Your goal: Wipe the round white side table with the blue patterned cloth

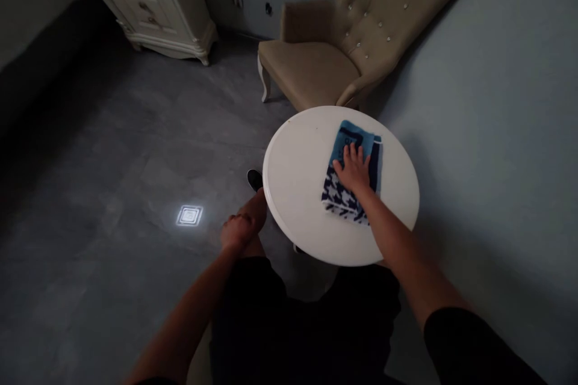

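A folded cloth, which looks like a towel, lies on a round white table. Its upper part is blue with dark marks, and its lower part has a dark and white houndstooth pattern. My right hand rests flat on top of it, fingers spread, gripping nothing. To the left of the table, my left hand sits on my bare leg near the knee. Its fingers bend away from view, so whether they are closed is unclear; nothing shows in it.
A beige tufted armchair stands just behind the table. Farther back on the left is a white carved cabinet. A grey wall runs close along the right. On the grey floor glows a square light pattern.
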A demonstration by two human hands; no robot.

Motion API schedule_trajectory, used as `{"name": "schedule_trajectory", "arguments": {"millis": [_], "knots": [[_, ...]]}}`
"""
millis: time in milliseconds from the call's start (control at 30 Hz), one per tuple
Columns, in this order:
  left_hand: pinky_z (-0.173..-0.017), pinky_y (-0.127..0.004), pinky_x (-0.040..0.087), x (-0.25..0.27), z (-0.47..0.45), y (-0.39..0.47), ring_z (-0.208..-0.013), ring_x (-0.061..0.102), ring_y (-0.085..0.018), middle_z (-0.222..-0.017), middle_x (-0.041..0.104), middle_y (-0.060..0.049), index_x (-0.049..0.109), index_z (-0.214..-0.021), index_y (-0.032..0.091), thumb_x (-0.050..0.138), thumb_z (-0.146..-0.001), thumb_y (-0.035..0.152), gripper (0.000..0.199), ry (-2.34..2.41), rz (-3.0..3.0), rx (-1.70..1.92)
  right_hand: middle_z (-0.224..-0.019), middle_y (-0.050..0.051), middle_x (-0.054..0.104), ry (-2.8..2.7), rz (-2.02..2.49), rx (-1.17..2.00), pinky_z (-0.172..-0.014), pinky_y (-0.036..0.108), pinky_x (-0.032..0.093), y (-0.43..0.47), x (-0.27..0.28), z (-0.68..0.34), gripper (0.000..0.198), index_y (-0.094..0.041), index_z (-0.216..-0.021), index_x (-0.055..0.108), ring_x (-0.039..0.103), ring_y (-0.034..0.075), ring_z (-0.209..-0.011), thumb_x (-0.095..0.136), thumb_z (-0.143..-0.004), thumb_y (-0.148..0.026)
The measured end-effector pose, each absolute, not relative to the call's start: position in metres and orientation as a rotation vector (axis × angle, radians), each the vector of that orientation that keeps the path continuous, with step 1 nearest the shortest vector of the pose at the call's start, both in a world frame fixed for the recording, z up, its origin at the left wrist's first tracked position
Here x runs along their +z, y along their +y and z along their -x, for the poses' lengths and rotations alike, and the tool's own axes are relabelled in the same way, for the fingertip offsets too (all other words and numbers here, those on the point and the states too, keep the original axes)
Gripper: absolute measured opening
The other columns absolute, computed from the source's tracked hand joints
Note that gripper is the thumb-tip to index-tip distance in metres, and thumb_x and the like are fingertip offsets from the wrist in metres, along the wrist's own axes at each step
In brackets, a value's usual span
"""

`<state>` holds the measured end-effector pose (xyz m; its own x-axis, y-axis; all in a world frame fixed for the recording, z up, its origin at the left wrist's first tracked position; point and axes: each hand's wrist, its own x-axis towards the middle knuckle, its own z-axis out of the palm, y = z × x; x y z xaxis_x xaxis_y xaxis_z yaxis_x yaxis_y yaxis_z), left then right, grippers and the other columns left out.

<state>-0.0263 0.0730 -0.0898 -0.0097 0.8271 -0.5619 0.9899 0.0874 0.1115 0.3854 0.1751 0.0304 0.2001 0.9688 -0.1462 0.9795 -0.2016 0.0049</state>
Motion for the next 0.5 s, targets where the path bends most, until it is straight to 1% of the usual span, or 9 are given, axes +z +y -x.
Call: {"name": "schedule_trajectory", "arguments": {"millis": [100,200,267,333,367,400,433,500], "knots": [[-0.104,-0.048,0.060,-0.087,0.026,0.066,-0.127,0.078,-0.042,-0.135,0.081,-0.027,0.085,-0.135,0.014,0.038,-0.113,0.048,0.062,1.885,-1.783,-0.401,-0.191,0.010,0.004,2.007,-2.293,-0.164,-0.144,0.074,0.013,0.081,0.030,-0.344,0.089,-0.010,-0.188,0.033,0.006,0.044,-0.180,0.030,-0.117,-0.064],[-0.105,-0.046,0.059,-0.087,0.028,0.059,-0.128,0.078,-0.041,-0.139,0.080,-0.028,0.083,-0.139,0.011,0.039,-0.113,0.047,0.063,1.892,-1.754,-0.358,-0.189,0.006,0.001,2.087,-2.234,-0.173,-0.145,0.075,0.017,-0.002,0.022,-0.304,0.093,-0.013,-0.186,0.039,0.006,0.043,-0.180,0.030,-0.115,-0.072],[-0.106,-0.045,0.058,-0.089,0.030,0.056,-0.130,0.077,-0.040,-0.140,0.079,-0.028,0.082,-0.142,0.010,0.036,-0.114,0.046,0.064,1.893,-1.745,-0.344,-0.189,0.001,0.004,2.137,-2.239,-0.162,-0.145,0.074,0.021,-0.040,0.016,-0.284,0.094,-0.022,-0.187,0.039,0.007,0.040,-0.180,0.032,-0.112,-0.079],[-0.107,-0.044,0.058,-0.091,0.031,0.056,-0.131,0.077,-0.040,-0.140,0.080,-0.027,0.082,-0.142,0.010,0.036,-0.114,0.046,0.064,1.888,-1.748,-0.349,-0.188,-0.004,0.012,2.176,-2.275,-0.139,-0.145,0.074,0.025,-0.059,0.012,-0.271,0.091,-0.034,-0.188,0.035,0.009,0.038,-0.180,0.035,-0.110,-0.082],[-0.107,-0.044,0.058,-0.092,0.032,0.056,-0.132,0.076,-0.040,-0.140,0.080,-0.027,0.082,-0.142,0.010,0.037,-0.113,0.047,0.065,1.884,-1.748,-0.354,-0.188,-0.006,0.015,2.187,-2.287,-0.133,-0.144,0.074,0.026,-0.060,0.012,-0.268,0.090,-0.038,-0.188,0.033,0.010,0.037,-0.180,0.036,-0.110,-0.082],[-0.108,-0.045,0.058,-0.092,0.032,0.057,-0.132,0.076,-0.040,-0.140,0.080,-0.027,0.082,-0.142,0.011,0.037,-0.113,0.049,0.066,1.882,-1.745,-0.361,-0.188,-0.005,0.016,2.194,-2.285,-0.136,-0.144,0.075,0.026,-0.055,0.013,-0.268,0.089,-0.038,-0.188,0.033,0.010,0.038,-0.180,0.036,-0.111,-0.081],[-0.108,-0.045,0.058,-0.093,0.032,0.058,-0.132,0.076,-0.040,-0.141,0.080,-0.026,0.081,-0.143,0.011,0.037,-0.113,0.050,0.067,1.881,-1.741,-0.369,-0.188,-0.003,0.015,2.195,-2.271,-0.150,-0.143,0.076,0.025,-0.045,0.015,-0.270,0.088,-0.035,-0.188,0.035,0.011,0.039,-0.180,0.037,-0.111,-0.079],[-0.108,-0.044,0.058,-0.092,0.032,0.060,-0.132,0.077,-0.039,-0.141,0.079,-0.026,0.081,-0.144,0.012,0.036,-0.113,0.050,0.067,1.885,-1.729,-0.382,-0.190,0.003,0.010,2.164,-2.243,-0.193,-0.143,0.077,0.019,-0.011,0.019,-0.281,0.088,-0.024,-0.187,0.040,0.010,0.042,-0.180,0.037,-0.114,-0.073]]}}
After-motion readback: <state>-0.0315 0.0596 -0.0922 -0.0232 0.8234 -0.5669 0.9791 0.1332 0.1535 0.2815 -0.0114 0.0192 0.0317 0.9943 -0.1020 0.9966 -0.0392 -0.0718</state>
